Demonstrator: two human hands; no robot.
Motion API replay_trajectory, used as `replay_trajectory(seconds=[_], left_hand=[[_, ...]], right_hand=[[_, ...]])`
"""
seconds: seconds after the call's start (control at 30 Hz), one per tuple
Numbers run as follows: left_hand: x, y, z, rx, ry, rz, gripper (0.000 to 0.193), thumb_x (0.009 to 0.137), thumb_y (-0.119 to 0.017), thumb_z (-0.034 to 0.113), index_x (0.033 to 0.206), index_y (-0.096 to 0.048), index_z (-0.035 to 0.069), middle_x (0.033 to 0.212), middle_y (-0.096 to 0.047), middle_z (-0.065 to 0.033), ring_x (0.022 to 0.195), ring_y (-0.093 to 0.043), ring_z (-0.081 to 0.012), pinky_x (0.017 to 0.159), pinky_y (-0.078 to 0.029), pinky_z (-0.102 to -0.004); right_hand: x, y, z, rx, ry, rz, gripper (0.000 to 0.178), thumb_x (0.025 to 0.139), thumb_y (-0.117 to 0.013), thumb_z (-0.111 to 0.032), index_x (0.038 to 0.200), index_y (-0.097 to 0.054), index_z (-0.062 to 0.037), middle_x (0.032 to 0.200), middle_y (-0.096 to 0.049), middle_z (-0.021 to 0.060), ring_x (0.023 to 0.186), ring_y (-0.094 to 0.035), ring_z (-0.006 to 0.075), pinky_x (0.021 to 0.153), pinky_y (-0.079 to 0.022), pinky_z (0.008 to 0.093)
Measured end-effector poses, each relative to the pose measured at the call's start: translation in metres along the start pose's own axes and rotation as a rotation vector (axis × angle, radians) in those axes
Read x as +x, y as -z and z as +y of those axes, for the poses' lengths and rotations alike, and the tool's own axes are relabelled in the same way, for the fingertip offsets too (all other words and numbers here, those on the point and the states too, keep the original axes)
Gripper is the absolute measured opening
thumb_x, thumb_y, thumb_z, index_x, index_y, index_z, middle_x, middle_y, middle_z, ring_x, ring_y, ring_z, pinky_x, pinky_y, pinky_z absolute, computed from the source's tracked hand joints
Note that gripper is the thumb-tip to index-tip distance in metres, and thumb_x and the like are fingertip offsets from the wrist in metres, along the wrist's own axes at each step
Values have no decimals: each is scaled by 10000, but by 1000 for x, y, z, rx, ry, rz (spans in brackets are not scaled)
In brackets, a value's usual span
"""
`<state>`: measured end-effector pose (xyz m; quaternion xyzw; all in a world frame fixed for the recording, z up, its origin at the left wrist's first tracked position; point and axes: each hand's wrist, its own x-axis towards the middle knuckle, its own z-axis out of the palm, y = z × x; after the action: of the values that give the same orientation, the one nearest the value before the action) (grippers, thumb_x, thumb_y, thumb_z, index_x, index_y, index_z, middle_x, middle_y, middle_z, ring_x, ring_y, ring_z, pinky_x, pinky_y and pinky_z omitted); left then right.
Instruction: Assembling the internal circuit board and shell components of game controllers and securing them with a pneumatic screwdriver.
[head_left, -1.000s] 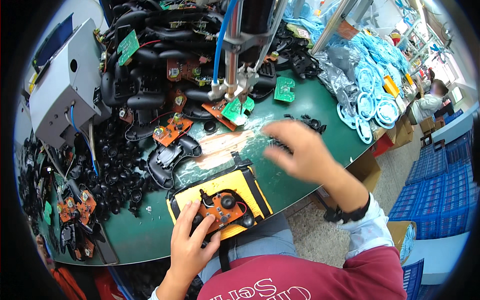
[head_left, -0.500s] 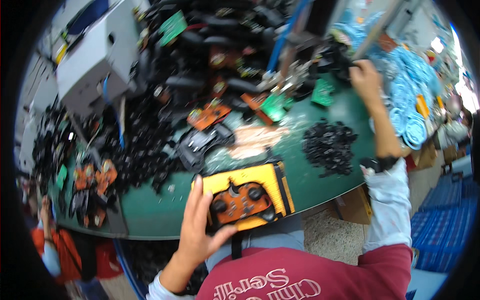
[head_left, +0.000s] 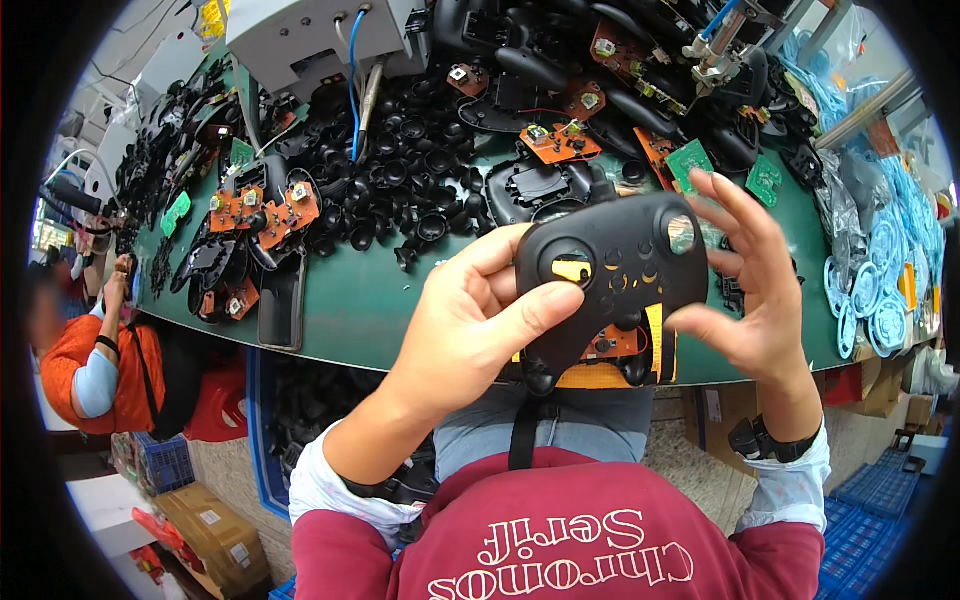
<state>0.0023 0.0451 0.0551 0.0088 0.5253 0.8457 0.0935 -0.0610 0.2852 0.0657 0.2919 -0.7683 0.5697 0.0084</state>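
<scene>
A black game controller shell (head_left: 612, 218), with round openings for sticks and buttons, is raised over the table's front edge. My left hand (head_left: 455, 320) grips it by the left side, thumb across its front. Just off the right side of the shell is my right hand (head_left: 765, 290), fingers spread; whether a fingertip touches the edge is unclear. Below and partly behind the shell lies a yellow fixture (head_left: 600, 377). On that sits an orange circuit board (head_left: 618, 345) with black thumbsticks, mostly hidden by the shell.
Small black caps (head_left: 410, 180) are heaped on the green table (head_left: 350, 318). Orange boards (head_left: 262, 212), a dark phone-like slab (head_left: 282, 312) and a grey machine box (head_left: 310, 50) stand around them. Light-blue rings (head_left: 888, 290) hang at right. Another person (head_left: 95, 370) works at far left.
My right hand has come back from the far right to the front. A black controller shell is now in my left hand, above the fixture. The view has shifted.
</scene>
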Motion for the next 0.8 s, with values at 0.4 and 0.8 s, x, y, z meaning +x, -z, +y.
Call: replay_trajectory(seconds=[0.4, 0.8], left_hand=[[-31, 16, -27, 736, -120, 139, 778, 786, -802, 222, 1413, -403, -9, 1329, -479, -193, 1212, -519, -283, 1003, -434, -402], [-29, 13, -61, 1041, -129, 116, 679, 772, -794, 138, 1352, -466, 7, 1298, -517, -171, 1199, -531, -301, 977, -464, -390]], right_hand=[[-27, -17, 16, -451, 148, -225, 644, 648, -854, -170, 1227, -605, -43, 1275, -585, 180, 1131, -608, 344, 949, -507, 399], [-44, -35, 36, -415, -5, -314, 646, 701, -834, -239, 1272, -578, -78, 1356, -531, 169, 1210, -552, 334, 986, -469, 416]])
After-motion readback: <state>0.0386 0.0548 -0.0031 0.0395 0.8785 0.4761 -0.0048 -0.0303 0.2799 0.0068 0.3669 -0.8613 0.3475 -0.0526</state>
